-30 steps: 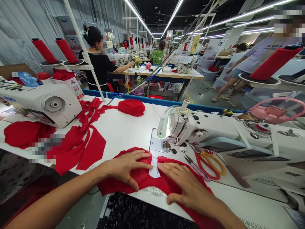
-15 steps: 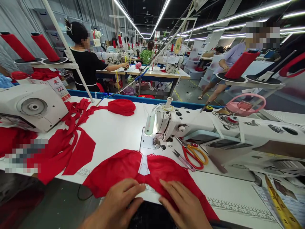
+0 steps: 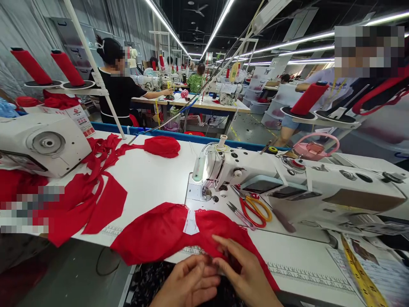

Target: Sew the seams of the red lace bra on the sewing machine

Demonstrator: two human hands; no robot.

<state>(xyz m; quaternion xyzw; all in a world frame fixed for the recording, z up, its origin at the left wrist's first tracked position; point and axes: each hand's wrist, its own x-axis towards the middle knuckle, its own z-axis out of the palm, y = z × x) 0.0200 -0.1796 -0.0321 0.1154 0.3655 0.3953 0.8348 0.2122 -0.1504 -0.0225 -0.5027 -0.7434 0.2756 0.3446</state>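
A red bra piece (image 3: 150,234) lies spread on the white table, its two cups flanking a pale gap at the centre. My right hand (image 3: 244,266) is over the lower edge of the right cup, its thumb and forefinger apart. Below the table's front edge, close to the right thumb, my left hand (image 3: 191,281) is turned partly palm up. Its fingers are curled and the thumb lies against the forefinger; whether anything is pinched there is hidden. The sewing machine (image 3: 220,166) stands just behind the bra piece, its lamp lit above the needle plate (image 3: 194,192).
Red-and-yellow-handled scissors (image 3: 254,211) and small thread snips (image 3: 240,216) lie right of the needle. Red cut fabric (image 3: 105,204) is heaped at left beside another machine (image 3: 47,143). A ruler strip (image 3: 306,277) and yellow tape measure (image 3: 359,273) are at right. Co-workers are beyond the table.
My left hand has come off the left cup's lower edge, moved right and down, and turned palm up. My right hand has stayed near the right cup. The bra piece lies nearly as before.
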